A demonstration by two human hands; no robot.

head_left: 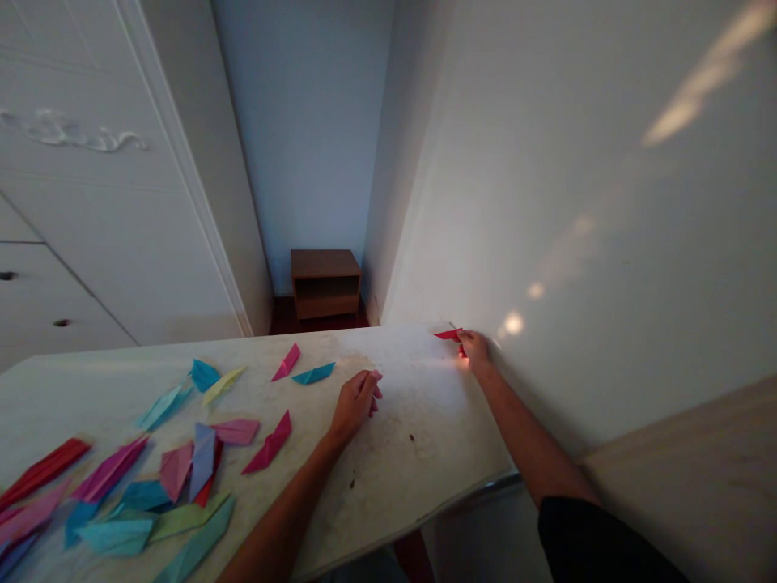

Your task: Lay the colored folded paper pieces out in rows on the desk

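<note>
My right hand (474, 350) reaches to the far right corner of the white table (401, 453), next to the wall, and pinches a red folded paper piece (447, 334). My left hand (357, 399) rests on the table near the middle, fingers curled loosely, with nothing seen in it. A teal folded paper (314, 373) and a pink one (286, 362) lie just left of that hand. A red folded piece (269, 444) lies nearer me.
Several folded papers in pink, teal, green, purple and red (121, 494) are spread over the table's left side. A white wardrobe (91, 202) stands at the left, a white wall (576, 202) at the right. A small brown cabinet (324, 283) sits beyond the table.
</note>
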